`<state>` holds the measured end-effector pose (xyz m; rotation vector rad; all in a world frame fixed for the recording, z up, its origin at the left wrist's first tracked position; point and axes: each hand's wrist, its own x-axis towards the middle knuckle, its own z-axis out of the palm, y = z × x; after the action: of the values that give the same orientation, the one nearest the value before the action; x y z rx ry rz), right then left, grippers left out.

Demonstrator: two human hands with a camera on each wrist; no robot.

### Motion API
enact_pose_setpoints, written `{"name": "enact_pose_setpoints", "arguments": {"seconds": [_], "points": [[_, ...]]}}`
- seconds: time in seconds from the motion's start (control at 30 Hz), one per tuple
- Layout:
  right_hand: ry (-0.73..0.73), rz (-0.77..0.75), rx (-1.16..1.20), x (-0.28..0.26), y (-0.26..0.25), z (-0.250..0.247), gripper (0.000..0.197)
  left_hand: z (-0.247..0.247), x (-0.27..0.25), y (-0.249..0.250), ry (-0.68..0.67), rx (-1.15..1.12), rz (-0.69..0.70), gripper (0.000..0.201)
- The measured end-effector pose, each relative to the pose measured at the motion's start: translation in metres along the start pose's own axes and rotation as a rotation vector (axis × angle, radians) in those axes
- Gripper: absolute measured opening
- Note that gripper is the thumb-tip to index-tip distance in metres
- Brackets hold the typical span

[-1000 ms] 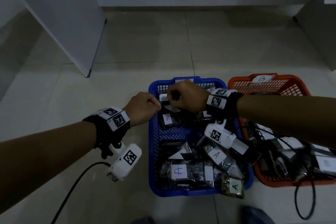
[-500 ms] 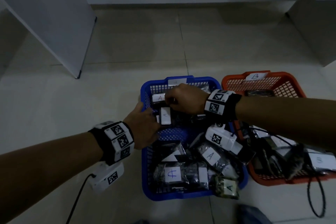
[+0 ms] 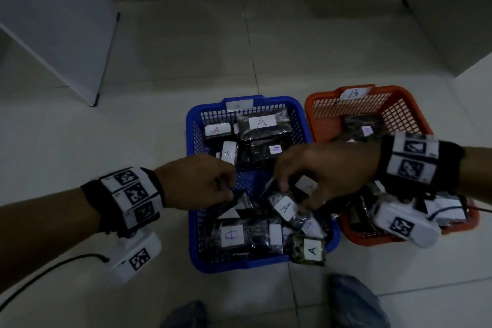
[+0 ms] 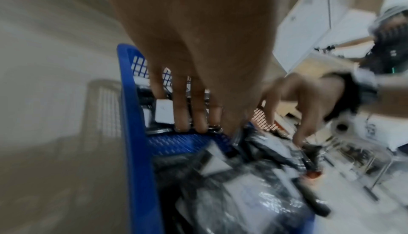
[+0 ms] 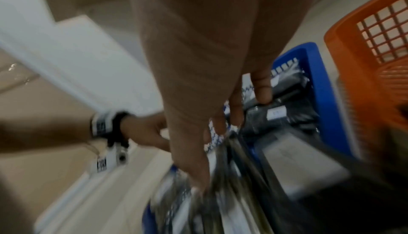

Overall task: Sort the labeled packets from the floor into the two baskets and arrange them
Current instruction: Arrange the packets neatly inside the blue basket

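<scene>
Over the blue basket (image 3: 193,234), my right hand (image 3: 319,168) pinches an A packet (image 3: 285,208) by curled fingers; my left hand (image 3: 197,181) pinches another packet (image 3: 234,206) beside it. The orange basket (image 3: 394,104) adjoins.

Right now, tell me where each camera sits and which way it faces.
Head: on the head, facing down at the blue basket and orange basket; both forearms show.
Left wrist: under the left hand, facing along its fingers into the blue basket.
Right wrist: under the right hand, facing likewise.
Shared: each wrist view also catches the other hand.
</scene>
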<state>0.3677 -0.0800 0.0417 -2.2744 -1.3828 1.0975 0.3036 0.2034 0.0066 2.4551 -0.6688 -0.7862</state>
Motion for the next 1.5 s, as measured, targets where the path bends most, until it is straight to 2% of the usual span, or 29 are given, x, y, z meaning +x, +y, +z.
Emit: {"name": "enact_pose_setpoints", "arguments": {"seconds": [0.07,0.13,0.23,0.37,0.47,0.57,0.67,0.8,0.9,1.0,1.1,1.2,1.27,1.4,1.5], "points": [[-0.037,-0.058,-0.135,-0.008,-0.003,0.016,0.045,0.006,-0.012,0.015,-0.079,-0.116,0.041,0.034],[-0.003,-0.082,-0.176,-0.010,-0.004,0.025,0.044,0.018,-0.021,0.023,-0.110,-0.038,0.040,0.049],[0.053,-0.096,-0.178,-0.008,-0.003,0.027,0.041,0.036,-0.027,0.021,-0.090,0.084,0.053,0.057],[0.033,-0.050,-0.009,-0.008,-0.004,0.017,0.041,0.033,-0.030,0.021,0.013,0.098,0.107,0.048],[0.121,0.038,0.194,-0.002,-0.003,0.000,0.043,0.014,-0.026,0.021,0.143,0.035,0.031,0.040],[0.257,0.110,0.107,0.023,0.006,-0.015,0.043,-0.003,-0.011,0.003,0.330,0.059,-0.111,0.039],[0.249,0.143,-0.042,0.058,0.010,-0.024,0.045,-0.011,0.009,-0.019,0.403,0.193,-0.173,0.038],[0.196,0.084,-0.308,0.095,0.007,-0.034,0.056,-0.004,0.035,-0.034,0.380,0.364,-0.172,0.041],[0.165,0.035,-0.446,0.111,0.010,-0.039,0.058,-0.004,0.047,-0.036,0.286,0.585,-0.184,0.040],[0.168,0.025,-0.516,0.123,0.016,-0.039,0.059,-0.011,0.050,-0.039,0.168,0.659,-0.196,0.038],[0.167,0.014,-0.588,0.130,0.022,-0.032,0.071,-0.015,0.044,-0.040,0.125,0.809,-0.097,0.054],[0.187,-0.009,-0.626,0.135,0.025,-0.025,0.073,-0.014,0.037,-0.038,0.037,0.924,-0.098,0.082],[0.191,0.003,-0.639,0.138,0.026,-0.024,0.071,-0.012,0.034,-0.037,0.064,0.923,-0.090,0.095],[0.181,0.010,-0.691,0.140,0.031,-0.024,0.075,-0.008,0.033,-0.040,0.116,0.870,-0.089,0.091],[0.175,0.002,-0.711,0.142,0.034,-0.022,0.077,-0.008,0.033,-0.039,0.132,0.924,-0.061,0.096]]}}
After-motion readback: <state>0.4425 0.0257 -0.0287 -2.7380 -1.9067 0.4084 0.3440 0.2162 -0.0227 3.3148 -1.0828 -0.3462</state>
